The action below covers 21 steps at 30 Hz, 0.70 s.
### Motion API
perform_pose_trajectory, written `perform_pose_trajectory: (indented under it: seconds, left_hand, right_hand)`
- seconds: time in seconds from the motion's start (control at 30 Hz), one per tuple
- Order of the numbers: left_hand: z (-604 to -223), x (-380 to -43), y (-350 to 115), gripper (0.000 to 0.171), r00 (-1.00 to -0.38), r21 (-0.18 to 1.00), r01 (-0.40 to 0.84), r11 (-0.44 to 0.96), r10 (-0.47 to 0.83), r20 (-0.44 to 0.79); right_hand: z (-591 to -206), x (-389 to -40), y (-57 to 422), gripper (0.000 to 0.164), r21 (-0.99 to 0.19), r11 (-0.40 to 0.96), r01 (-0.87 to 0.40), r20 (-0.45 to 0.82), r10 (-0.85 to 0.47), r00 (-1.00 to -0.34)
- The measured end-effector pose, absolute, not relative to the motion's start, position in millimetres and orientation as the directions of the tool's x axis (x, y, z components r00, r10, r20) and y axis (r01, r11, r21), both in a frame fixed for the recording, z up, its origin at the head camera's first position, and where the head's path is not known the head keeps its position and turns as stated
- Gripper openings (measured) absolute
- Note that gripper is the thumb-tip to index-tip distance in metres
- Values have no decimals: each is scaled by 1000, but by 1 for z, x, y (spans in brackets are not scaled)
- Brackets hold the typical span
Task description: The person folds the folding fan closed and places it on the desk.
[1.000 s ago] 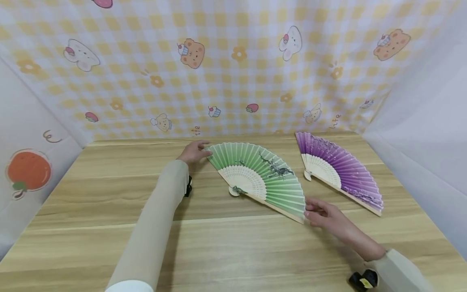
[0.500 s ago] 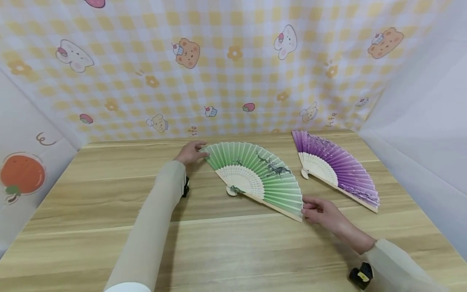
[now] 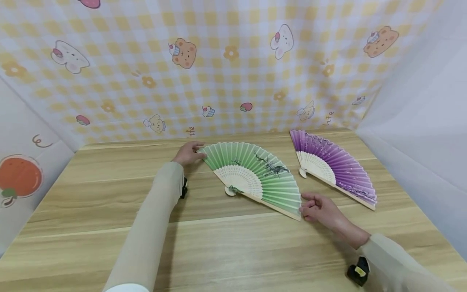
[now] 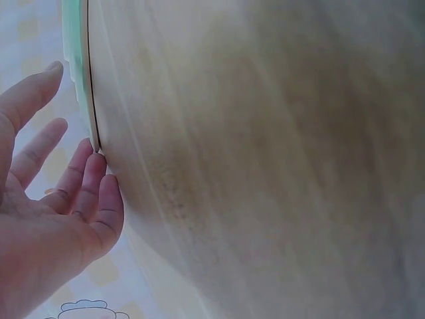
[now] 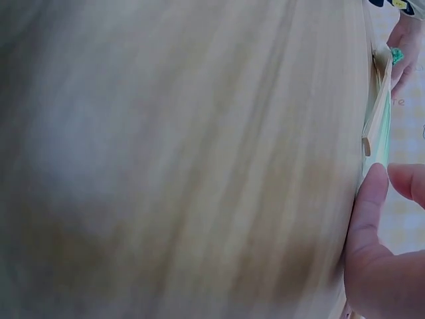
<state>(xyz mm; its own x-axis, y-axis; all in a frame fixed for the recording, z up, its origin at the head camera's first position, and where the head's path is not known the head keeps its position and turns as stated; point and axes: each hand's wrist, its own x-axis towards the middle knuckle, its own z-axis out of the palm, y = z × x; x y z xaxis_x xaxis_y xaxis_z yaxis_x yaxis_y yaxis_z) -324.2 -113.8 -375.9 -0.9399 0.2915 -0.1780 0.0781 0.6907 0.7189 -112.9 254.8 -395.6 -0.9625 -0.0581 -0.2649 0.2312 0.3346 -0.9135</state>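
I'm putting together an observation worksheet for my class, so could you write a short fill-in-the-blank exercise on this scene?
1. The fan between the left hand and the right hand is mainly coloured ____.
2. The purple fan lies on the person's ____ side of it.
3. Neither fan is folded shut; both are ____.
4. The cloth behind the wooden table is checked white and ____.

Missing words: green; right; open; yellow.

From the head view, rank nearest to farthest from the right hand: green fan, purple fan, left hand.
1. Green fan, immediately left of the right hand.
2. Purple fan, beyond that hand.
3. Left hand, at the green fan's left end.
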Motion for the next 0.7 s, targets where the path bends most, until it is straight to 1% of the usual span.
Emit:
perform_pose_trajectory:
  seconds: [0.27, 0.7]
  left_hand:
    - [-379, -324, -119, 50, -943, 681, 126, 721, 300, -142]
    - [-379, -323, -119, 48, -944, 660, 132, 739, 298, -145]
  right_hand:
    - [-396, -119, 256, 62, -897, 361, 255, -294, -57, -954]
    - [-396, -120, 257, 61, -893, 370, 255, -296, -56, -954]
